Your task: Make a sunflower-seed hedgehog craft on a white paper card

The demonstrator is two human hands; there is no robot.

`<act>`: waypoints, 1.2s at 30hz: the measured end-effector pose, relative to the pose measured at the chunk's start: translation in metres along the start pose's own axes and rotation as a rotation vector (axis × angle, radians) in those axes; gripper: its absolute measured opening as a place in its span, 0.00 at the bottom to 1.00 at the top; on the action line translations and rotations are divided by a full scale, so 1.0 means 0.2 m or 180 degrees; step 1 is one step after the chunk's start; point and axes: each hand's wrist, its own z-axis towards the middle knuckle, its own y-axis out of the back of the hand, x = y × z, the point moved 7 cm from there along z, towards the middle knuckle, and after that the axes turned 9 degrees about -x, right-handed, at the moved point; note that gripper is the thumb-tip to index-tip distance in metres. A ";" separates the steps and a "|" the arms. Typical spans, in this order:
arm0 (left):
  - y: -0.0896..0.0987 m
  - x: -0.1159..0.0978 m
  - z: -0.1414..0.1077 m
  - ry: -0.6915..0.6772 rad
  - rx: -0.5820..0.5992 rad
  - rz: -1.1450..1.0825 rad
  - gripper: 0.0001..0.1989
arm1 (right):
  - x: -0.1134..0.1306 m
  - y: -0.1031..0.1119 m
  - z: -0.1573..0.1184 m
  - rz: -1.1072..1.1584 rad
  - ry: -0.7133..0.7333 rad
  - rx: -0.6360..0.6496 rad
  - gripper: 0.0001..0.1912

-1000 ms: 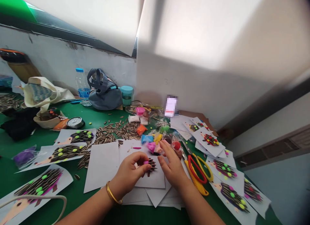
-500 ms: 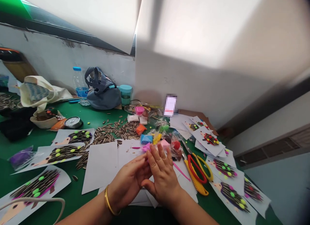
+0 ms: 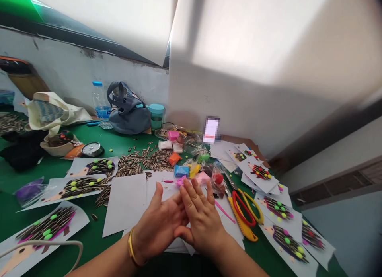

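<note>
My left hand [image 3: 159,225], with a gold bangle at the wrist, is palm up with its thumb raised apart. My right hand [image 3: 201,217] lies flat across the left fingers with its own fingers stretched out. The palms overlap, and anything between them is hidden. Under both hands are white paper sheets [image 3: 125,203]. Just beyond the fingertips are packets of modelling clay: pink [image 3: 180,182], blue [image 3: 181,171], yellow [image 3: 194,169] and a red lump [image 3: 218,178]. A thin pink clay strip [image 3: 224,211] lies right of my right hand.
Red-handled scissors [image 3: 243,208], yellow-handled scissors [image 3: 253,207] and a yellow cutter [image 3: 243,223] lie at right. Hedgehog pictures with seed spines [image 3: 288,239] flank both sides. Loose sunflower seeds [image 3: 131,163], a blue bag [image 3: 129,118], a cup [image 3: 156,116] and a phone [image 3: 211,129] are farther back.
My left thumb has lifted away from the right hand, showing more of the left palm. The right hand remains laid over the left fingers. The view has shifted slightly.
</note>
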 end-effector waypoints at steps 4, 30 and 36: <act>0.08 -0.11 0.02 -0.0364 -0.0345 -0.0191 0.42 | 0.10 -0.03 0.01 0.0214 0.0424 0.0307 0.49; 0.06 -0.11 0.02 -0.0122 0.0400 -0.1428 0.49 | 0.10 -0.01 0.01 -0.0230 0.0694 0.0208 0.46; 0.05 0.01 0.02 0.0248 0.0161 -0.1324 0.45 | 0.15 -0.03 0.01 -0.0074 0.0830 0.0097 0.46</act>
